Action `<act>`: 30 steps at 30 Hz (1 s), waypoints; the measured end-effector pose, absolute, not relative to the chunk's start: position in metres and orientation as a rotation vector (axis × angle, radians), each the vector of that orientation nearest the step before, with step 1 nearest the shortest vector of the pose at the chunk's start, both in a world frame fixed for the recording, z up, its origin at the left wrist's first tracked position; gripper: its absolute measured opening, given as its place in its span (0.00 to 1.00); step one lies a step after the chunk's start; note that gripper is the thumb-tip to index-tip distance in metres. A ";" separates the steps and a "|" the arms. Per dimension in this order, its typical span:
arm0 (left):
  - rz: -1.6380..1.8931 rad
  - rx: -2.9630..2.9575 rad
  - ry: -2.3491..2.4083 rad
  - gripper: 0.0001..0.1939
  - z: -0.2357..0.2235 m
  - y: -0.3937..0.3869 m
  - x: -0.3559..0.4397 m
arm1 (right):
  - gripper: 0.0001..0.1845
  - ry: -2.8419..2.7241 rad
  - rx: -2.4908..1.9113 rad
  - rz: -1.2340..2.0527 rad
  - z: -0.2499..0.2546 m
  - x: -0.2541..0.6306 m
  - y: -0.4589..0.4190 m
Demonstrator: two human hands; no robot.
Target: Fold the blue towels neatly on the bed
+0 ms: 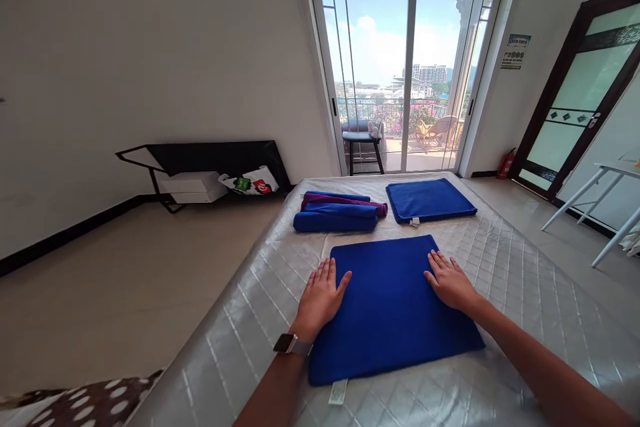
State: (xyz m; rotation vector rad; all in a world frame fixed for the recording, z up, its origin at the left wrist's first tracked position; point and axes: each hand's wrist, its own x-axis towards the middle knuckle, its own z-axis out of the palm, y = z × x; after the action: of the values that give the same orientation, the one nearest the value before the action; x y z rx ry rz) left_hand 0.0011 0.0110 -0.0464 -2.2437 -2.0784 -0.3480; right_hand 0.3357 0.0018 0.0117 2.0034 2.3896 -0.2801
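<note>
A folded blue cloth (390,307) lies flat on the quilted mattress (255,307) in front of me, a white tag showing at its near edge. My left hand (321,295) rests at its left edge, fingers stretched out and thumb on the cloth. On the opposite edge lies my right hand (453,283), flat with its fingers spread. Neither hand grips anything. Beyond it, a second folded blue cloth (430,200) is at the far right of the mattress. Rolled blue cloths (335,219) lie at the far left, with a purple roll (381,209) among them.
A black rack (215,157) with white boxes (193,187) and a printed bag (253,181) stands by the left wall. Sliding glass doors (410,67) are behind the mattress. A fire extinguisher (506,164) and a white-legged table (575,197) stand at the right. Brown polka-dot fabric (95,403) lies at lower left.
</note>
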 end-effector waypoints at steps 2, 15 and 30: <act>-0.372 -2.244 -2.078 0.43 -0.046 0.011 0.003 | 0.35 2.400 1.974 -0.277 0.017 0.335 0.013; -0.349 -2.254 -2.056 0.43 -0.059 0.014 -0.006 | 0.35 2.446 2.123 -0.283 0.008 0.325 0.055; -0.310 -2.375 -1.883 0.35 -0.012 0.028 0.050 | 0.35 2.529 2.144 -0.371 0.006 0.322 0.054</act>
State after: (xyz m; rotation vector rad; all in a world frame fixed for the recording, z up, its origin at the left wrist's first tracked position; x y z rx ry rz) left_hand 0.0502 0.0283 -0.0117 -2.3747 -1.8825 -0.3098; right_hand 0.3216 0.0540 0.0065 2.1441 2.5294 -0.3706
